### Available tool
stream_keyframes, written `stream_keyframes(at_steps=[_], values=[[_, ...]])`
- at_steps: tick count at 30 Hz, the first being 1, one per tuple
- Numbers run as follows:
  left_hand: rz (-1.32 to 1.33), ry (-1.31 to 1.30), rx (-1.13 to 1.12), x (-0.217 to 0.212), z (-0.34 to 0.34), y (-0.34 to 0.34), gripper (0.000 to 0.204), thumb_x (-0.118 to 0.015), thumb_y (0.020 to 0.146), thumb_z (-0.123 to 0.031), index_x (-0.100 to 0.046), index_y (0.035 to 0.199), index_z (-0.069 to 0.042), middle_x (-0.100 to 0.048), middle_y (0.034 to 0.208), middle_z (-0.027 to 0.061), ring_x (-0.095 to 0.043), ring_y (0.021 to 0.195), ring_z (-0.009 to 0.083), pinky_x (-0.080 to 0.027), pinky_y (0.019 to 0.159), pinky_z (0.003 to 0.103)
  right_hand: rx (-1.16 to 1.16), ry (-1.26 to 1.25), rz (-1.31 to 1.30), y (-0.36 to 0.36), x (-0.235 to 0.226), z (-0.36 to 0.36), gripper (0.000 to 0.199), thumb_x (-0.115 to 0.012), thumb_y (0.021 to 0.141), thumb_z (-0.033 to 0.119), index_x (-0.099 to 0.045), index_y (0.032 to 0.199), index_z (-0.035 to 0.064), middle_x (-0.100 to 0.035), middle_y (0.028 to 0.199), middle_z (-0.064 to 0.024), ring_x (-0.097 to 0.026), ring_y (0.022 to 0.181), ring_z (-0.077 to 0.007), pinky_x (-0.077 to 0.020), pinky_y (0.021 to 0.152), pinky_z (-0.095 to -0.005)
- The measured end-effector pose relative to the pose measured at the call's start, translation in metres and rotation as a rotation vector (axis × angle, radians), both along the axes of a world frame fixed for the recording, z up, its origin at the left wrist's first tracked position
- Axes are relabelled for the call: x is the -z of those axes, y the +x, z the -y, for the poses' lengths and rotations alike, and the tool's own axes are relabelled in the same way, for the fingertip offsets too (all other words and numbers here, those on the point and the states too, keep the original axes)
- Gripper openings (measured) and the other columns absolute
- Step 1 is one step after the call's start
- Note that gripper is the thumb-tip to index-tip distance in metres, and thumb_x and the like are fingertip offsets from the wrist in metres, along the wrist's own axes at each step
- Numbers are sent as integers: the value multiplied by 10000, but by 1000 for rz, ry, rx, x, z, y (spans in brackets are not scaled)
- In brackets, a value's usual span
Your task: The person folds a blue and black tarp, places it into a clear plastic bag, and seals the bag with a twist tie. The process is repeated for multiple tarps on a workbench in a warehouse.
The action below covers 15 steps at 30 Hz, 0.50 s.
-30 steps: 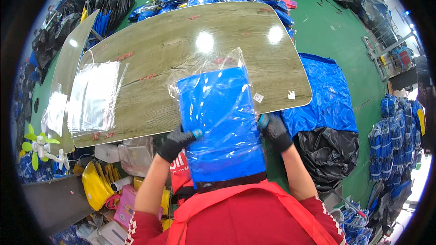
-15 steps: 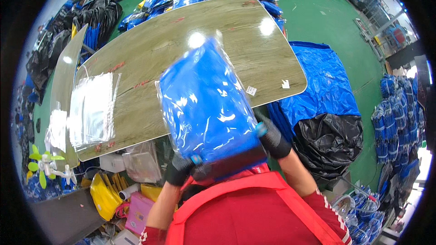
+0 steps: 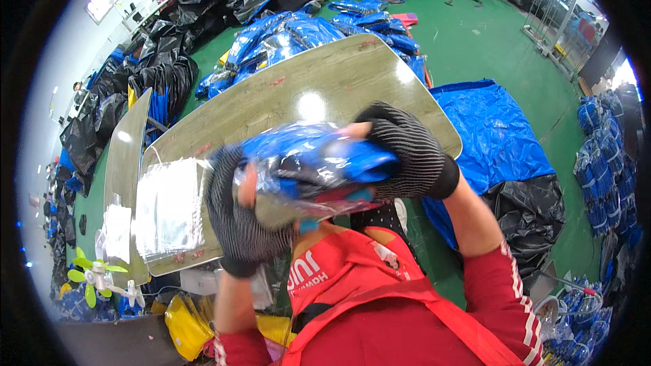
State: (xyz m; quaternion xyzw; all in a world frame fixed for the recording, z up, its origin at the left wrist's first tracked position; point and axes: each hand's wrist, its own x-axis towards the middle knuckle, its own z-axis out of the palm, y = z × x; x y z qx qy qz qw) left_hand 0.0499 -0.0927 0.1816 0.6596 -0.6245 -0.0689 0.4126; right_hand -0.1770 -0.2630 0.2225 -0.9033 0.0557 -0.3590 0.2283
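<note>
Between my two hands is a blue folded sheet in a clear plastic bag [image 3: 305, 163], blurred by motion and held up over the near edge of the wood-patterned table [image 3: 271, 95]. My left hand [image 3: 241, 213], in a dark striped glove with bare fingertips, grips its left side. On the right side, my right hand [image 3: 407, 152], gloved the same way, clasps the package with its fingers over the top. The underside of the package is partly hidden by my hands and the blur. A stack of clear plastic bags [image 3: 173, 207] lies on the table's left part.
Beyond the table is a heap of bagged blue packages [image 3: 291, 37]. A blue and black sheet pile [image 3: 495, 129] lies to the right on the green floor [image 3: 468, 34]. Yellow bags [image 3: 186, 329] and a small green-bladed fan [image 3: 95, 274] are at lower left. Bundled blue packages [image 3: 603, 163] stand far right.
The bagged blue package has tipped from its broad face showing to a narrow, foreshortened view. Both hands have risen from its lower corners to its sides. The view has shifted.
</note>
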Motion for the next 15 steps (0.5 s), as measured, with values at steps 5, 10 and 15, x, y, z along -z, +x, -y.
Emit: stream_keyframes(at_steps=[5, 10, 15], values=[[319, -207, 52, -40, 36, 37, 791, -898, 547, -339, -551, 1183, -19, -646, 1057, 172, -641, 956, 338, -508, 853, 407, 315, -117, 283, 9, -13, 4, 831, -819, 630, 421, -484, 1293, 50, -554, 1207, -188, -580, 1043, -345, -472, 901, -427], [104, -101, -164, -20, 43, 46, 995, -888, 531, -481, -444, 1297, -27, -581, 1199, 182, -580, 1099, 325, -446, 968, 413, 129, 1067, 510, 14, 11, 20, 498, -662, 904, 280, -498, 1293, 17, -588, 1147, -79, -571, 1002, -155, -490, 817, -265], [444, -392, -136, -5, 52, 50, 1152, -737, 600, -688, -306, 1409, 9, -442, 1355, 217, -456, 1248, 350, -332, 1077, 432, 1, 1172, 698, 38, 25, 30, 355, -625, 924, 274, -607, 1161, 10, -649, 1031, -55, -595, 884, -103, -470, 783, -237]])
